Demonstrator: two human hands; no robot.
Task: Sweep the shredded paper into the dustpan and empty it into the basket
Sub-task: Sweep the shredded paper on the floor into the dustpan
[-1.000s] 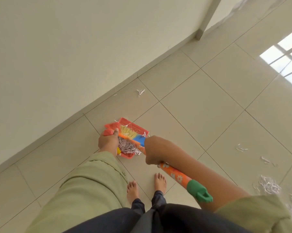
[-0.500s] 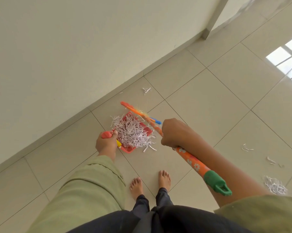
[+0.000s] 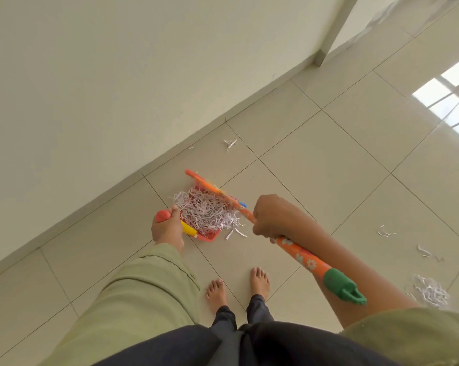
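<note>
Home interior: tiled floor [image 3: 328, 165], plain wall [image 3: 117, 75].

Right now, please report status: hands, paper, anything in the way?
Left hand grips dustpan handle; right hand grips broom. Shredded paper heaped in dustpan. Scraps remain on floor; basket unseen.

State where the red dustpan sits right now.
In the head view, the red dustpan sits centre frame, near the wall's base, heaped with shredded paper, between the left hand and right hand.

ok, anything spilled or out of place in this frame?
Yes. A few white paper strips lie on the tile just off the red plastic dustpan, beside its heaped load. A loose shredded pile and scattered bits sit unswept on the right; one scrap lies near the wall.
</note>
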